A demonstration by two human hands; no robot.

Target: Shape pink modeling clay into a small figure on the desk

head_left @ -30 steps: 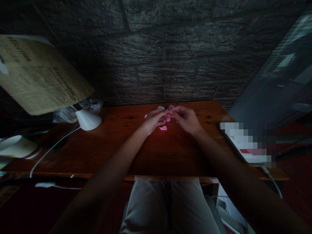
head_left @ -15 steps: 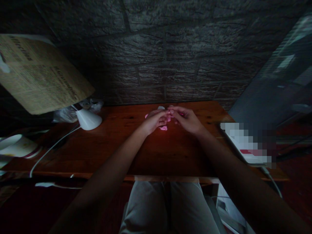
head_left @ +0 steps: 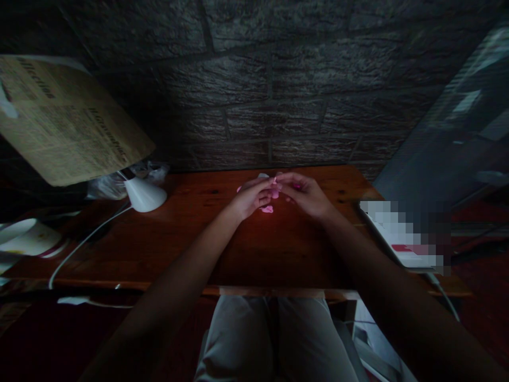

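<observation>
A person's left hand and right hand meet at the fingertips above a wooden table, around a small pink piece, probably so both can steady something so tiny; which one grips it cannot be told. More pink pieces lie just beneath, seemingly for easy reach. A newsprint-patterned lampshade leans at left.

Both bare arms were stretched forward and angled inward, the left forearm being held in line with its wrist and the right forearm being slanted across from the other side. The left hand was held with fingers curled, while the right hand was arched at the knuckles, the fingertips of both being brought close together.
</observation>
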